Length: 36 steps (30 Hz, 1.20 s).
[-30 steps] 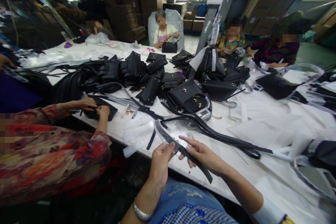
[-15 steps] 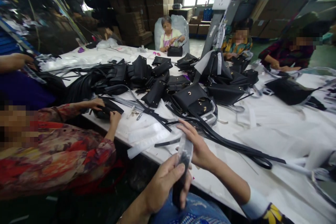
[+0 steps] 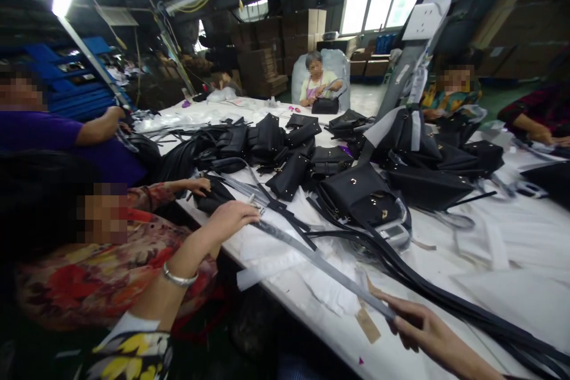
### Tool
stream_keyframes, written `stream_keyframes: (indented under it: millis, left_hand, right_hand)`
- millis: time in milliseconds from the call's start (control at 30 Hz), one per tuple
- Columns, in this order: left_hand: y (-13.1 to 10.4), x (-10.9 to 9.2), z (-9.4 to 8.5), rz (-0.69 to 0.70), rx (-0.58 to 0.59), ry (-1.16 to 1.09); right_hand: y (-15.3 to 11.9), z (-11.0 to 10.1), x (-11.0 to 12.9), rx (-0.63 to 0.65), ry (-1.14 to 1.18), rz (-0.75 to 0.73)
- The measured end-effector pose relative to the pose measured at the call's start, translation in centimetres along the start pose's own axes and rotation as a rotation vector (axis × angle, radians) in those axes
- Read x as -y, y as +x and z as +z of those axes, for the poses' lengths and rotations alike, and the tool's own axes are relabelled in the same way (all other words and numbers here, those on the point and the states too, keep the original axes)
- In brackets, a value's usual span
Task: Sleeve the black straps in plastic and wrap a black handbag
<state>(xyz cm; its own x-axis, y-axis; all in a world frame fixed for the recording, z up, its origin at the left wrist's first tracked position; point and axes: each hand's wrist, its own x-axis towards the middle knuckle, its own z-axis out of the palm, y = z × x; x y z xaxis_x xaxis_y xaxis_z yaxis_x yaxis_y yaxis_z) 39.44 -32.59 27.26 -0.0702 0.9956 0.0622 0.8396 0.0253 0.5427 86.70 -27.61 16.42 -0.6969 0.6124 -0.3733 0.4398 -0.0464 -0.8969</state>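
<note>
A long dark strap (image 3: 320, 261) in a clear plastic sleeve stretches across the table's near edge. My left hand (image 3: 234, 218), below a silver bangle, is at its far left end, fingers closed at the strap beside small metal hardware (image 3: 257, 208). My right hand (image 3: 418, 323) pinches the other end at the lower right. A brown paper tag (image 3: 367, 324) lies under the strap near my right hand. Just beyond is a black bag (image 3: 356, 190) with gold-coloured clasps, and black straps (image 3: 436, 282) run past it to the right.
Many black bags (image 3: 289, 175) are heaped along the white table (image 3: 481, 303). A person in a floral top (image 3: 146, 261) sits close at the left, a hand near my left hand. Other people work around the table. A grey post (image 3: 396, 86) rises behind the bags.
My hands have moved apart, the left one outward to the left and the right one to the lower right. The strap, bunched before, is now stretched out. The view has shifted left and up.
</note>
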Motion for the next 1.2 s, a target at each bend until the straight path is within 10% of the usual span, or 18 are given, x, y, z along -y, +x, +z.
stream_keyframes:
  millis: [100, 267, 367, 467, 667, 800, 967, 1200]
  left_hand:
    - [5.3, 3.1, -2.5, 0.006, -0.089, 0.106]
    - [11.5, 5.7, -8.8, -0.043, -0.421, 0.204]
    - [13.1, 6.2, -9.1, -0.065, -0.630, 0.183]
    - [12.7, 5.9, -4.2, -0.026, -0.569, 0.013]
    - [5.5, 5.5, 14.5, -0.292, -0.009, -0.094]
    - [0.0, 6.3, 22.8, -0.423, 0.145, -0.041]
    - [-2.1, 7.7, 25.4, -0.484, 0.193, -0.011]
    - [-1.0, 8.0, 23.9, -0.515, 0.138, -0.117]
  right_hand:
    - [4.4, 0.9, 1.6, -0.071, -0.048, -0.055]
    - [19.0, 2.4, 9.4, -0.242, -0.372, -0.368]
    - [26.8, 2.3, 12.4, -0.318, -0.443, -0.399]
    - [29.6, 2.1, 10.6, -0.320, -0.554, -0.338]
    - [26.6, 2.7, 0.1, -0.202, -0.810, -0.067]
    - [26.5, 2.6, -2.5, -0.189, -0.872, -0.012]
    - [26.8, 1.7, -1.5, -0.247, -0.825, -0.073]
    - [23.4, 2.0, 1.6, -0.377, -0.760, -0.230]
